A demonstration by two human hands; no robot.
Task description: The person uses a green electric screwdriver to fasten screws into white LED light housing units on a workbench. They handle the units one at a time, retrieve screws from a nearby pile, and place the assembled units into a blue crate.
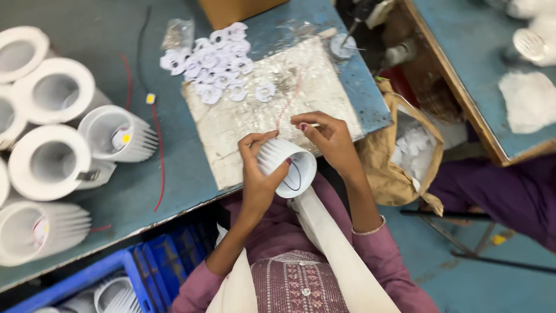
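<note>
Fingers, left: left hand (258, 174) curled round the white ribbed cup-shaped lamp housing (285, 165), thumb over its upper rim, firm grasp.
Fingers, right: right hand (327, 138) pinched at thumb and forefinger on a thin red wire (288, 104); other fingers loosely bent.
Housing position: held in the air at the near edge of the blue worktable (174, 168), open mouth turned toward the camera, a dark loop visible inside.
Wire run: from the pinch it goes up and away across the worn pale board (231, 124) lying on the table.
Small parts: heap of white ring-shaped plastic pieces (211, 61) on the board's far-left corner, touching each other; one lies apart to the right.
Packages: crumpled clear plastic bag (176, 33) just beyond the heap; brown cardboard box (231, 8) at the table's far edge; open tan paper sack (399, 156) holding white pieces, right of the table.
Stock, left: more white ribbed housings (49, 162) clustered on the table, some upright, some on their side; one shows a yellow square chip inside.
Loose wires: red and black leads (157, 145) lying between that stock and the board.
Below table: blue plastic crate (133, 272) with more housings in it.
Other person: purple sleeve (498, 194) at the right, by a second blue table.
</note>
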